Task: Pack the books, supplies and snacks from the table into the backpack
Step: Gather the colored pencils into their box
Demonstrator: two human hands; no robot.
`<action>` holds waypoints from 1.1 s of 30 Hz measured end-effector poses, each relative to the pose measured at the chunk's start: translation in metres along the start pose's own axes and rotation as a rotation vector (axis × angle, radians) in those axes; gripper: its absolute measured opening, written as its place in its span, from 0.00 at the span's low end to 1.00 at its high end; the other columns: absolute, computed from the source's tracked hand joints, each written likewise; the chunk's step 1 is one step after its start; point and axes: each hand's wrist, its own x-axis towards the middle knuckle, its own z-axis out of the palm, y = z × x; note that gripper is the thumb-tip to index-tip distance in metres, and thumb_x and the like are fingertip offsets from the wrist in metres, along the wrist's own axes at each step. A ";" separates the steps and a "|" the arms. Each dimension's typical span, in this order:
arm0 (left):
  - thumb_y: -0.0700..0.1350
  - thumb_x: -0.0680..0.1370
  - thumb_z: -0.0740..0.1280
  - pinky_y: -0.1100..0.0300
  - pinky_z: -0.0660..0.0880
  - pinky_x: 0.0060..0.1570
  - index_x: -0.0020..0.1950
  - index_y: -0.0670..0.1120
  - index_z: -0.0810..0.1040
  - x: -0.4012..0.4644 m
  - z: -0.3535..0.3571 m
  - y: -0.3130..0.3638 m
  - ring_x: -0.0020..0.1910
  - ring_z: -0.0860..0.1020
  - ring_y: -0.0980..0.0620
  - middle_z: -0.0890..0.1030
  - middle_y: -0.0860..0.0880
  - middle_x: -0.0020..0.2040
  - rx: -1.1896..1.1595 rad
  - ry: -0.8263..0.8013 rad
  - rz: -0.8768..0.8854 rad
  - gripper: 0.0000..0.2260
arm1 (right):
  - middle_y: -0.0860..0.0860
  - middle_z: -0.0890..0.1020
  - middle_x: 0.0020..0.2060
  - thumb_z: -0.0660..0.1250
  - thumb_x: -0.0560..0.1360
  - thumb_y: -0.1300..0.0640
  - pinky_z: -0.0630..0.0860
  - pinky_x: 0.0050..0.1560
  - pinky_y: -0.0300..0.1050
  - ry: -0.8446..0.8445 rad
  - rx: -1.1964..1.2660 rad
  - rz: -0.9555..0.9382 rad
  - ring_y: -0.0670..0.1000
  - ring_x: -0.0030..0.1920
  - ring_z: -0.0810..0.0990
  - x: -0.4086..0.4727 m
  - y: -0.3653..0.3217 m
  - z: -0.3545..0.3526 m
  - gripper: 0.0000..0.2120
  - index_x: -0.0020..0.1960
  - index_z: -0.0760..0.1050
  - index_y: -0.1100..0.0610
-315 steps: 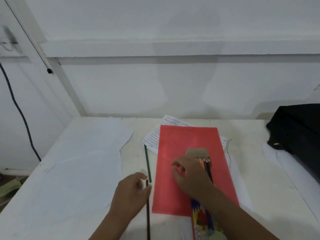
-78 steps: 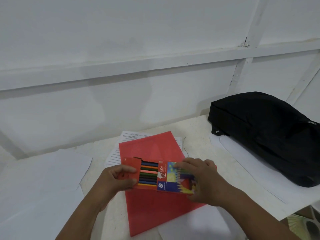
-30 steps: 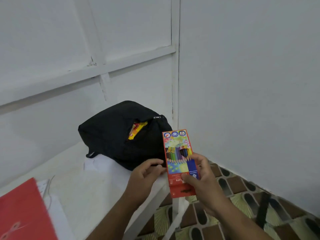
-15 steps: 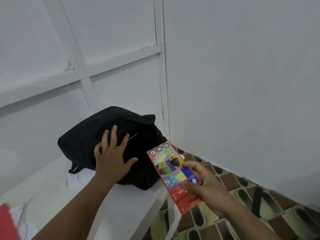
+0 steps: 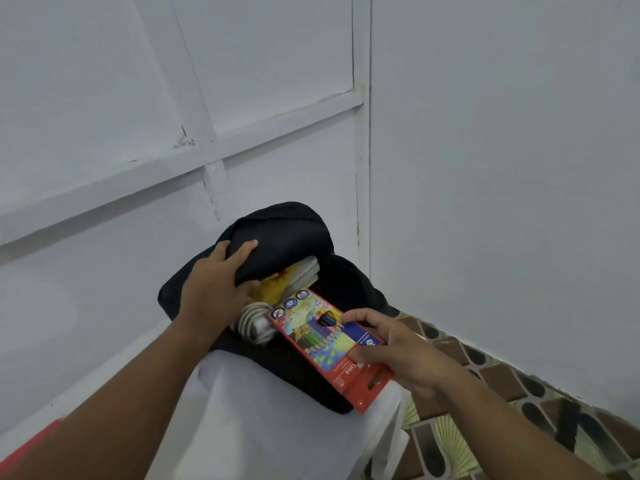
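my right hand (image 5: 401,351) grips the coloured pencil box (image 5: 329,344), thumb and fingers curled round its near end. my left hand (image 5: 216,282) clutches the lifted flap of the black backpack (image 5: 287,237), holding the mouth open. the box's long axis runs from my right hand toward the far left, its far end at the lip of the opening, just beside a yellow book (image 5: 280,285) and a striped bundle (image 5: 254,323) inside. judgement: sliding it along that axis should seat it.
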 end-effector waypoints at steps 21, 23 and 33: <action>0.54 0.72 0.75 0.54 0.73 0.61 0.74 0.61 0.70 0.009 -0.021 0.014 0.63 0.76 0.48 0.75 0.53 0.69 -0.068 0.029 -0.090 0.31 | 0.60 0.82 0.46 0.75 0.68 0.73 0.83 0.38 0.52 0.303 0.239 0.018 0.55 0.40 0.82 0.197 -0.036 0.048 0.15 0.49 0.76 0.60; 0.52 0.72 0.76 0.54 0.73 0.62 0.73 0.61 0.69 0.007 -0.022 0.016 0.65 0.75 0.49 0.74 0.55 0.70 -0.074 0.044 -0.112 0.31 | 0.60 0.83 0.47 0.73 0.68 0.75 0.83 0.36 0.53 0.353 0.365 0.026 0.58 0.43 0.83 0.207 -0.041 0.050 0.16 0.52 0.77 0.63; 0.50 0.70 0.78 0.70 0.64 0.62 0.73 0.64 0.69 -0.002 -0.015 0.024 0.67 0.72 0.58 0.72 0.60 0.71 -0.124 0.012 -0.217 0.33 | 0.64 0.83 0.40 0.66 0.78 0.67 0.82 0.35 0.43 0.233 0.304 0.087 0.56 0.36 0.83 0.179 -0.014 0.031 0.05 0.50 0.79 0.70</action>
